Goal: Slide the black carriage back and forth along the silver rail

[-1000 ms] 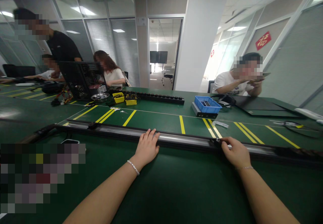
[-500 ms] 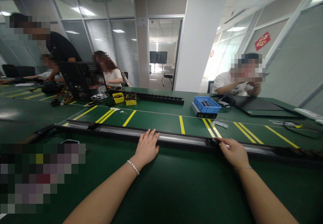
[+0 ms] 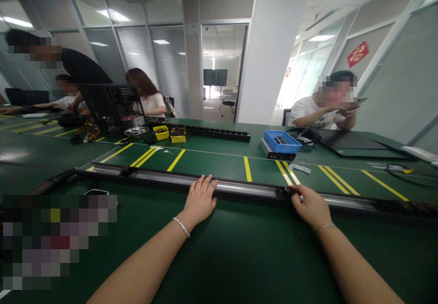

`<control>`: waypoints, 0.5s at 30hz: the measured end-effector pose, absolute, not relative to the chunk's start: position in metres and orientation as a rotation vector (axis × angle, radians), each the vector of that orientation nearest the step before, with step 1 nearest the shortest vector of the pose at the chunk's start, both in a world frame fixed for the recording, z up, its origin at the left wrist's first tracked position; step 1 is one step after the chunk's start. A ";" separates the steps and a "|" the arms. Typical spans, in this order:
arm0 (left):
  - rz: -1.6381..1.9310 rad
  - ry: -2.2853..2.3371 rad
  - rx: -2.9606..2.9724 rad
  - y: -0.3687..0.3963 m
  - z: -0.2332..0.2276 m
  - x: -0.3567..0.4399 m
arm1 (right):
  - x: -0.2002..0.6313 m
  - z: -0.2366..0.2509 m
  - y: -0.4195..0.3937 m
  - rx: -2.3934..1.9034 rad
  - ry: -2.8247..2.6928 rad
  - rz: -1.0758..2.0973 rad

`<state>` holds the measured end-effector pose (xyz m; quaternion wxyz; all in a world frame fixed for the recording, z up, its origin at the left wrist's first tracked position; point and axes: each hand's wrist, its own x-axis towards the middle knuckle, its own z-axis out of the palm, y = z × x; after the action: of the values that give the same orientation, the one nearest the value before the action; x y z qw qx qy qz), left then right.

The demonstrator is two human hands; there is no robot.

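A long black rail with a shiny silver rod (image 3: 246,188) runs left to right across the green table (image 3: 219,249). My left hand (image 3: 200,200) lies flat on the table, its fingertips resting on the rail near the middle. My right hand (image 3: 311,206) is further right on the same rail, its fingers curled around a small black slider or clip (image 3: 289,192) on the rod. Both wrists carry thin bracelets.
A blue tray (image 3: 281,141) on a grey box stands beyond the rail, with yellow bins (image 3: 161,132), a metal bowl (image 3: 136,132), a black power strip (image 3: 219,133) and an open computer case (image 3: 109,105) further left. Several people sit or stand behind the table. A phone (image 3: 97,192) lies left of the rail.
My right hand has slid a little leftward along the rail. My left hand has stayed in place. The standing person at the far left has bent lower.
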<state>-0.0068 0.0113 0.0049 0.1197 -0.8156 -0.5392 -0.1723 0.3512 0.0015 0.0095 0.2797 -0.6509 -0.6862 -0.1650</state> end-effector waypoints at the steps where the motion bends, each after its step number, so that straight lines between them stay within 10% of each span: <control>1: -0.499 -1.579 -2.386 0.011 0.005 -0.007 | 0.349 0.010 0.002 -1.777 -1.842 -0.442; 15: -0.487 -1.596 -2.397 0.011 0.007 -0.007 | 0.347 0.014 0.000 -1.657 -1.977 -0.331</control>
<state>-0.0067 0.0111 0.0067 0.1103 -0.8157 -0.5431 -0.1658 0.3468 0.0002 0.0141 0.2673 -0.6139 -0.7325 -0.1227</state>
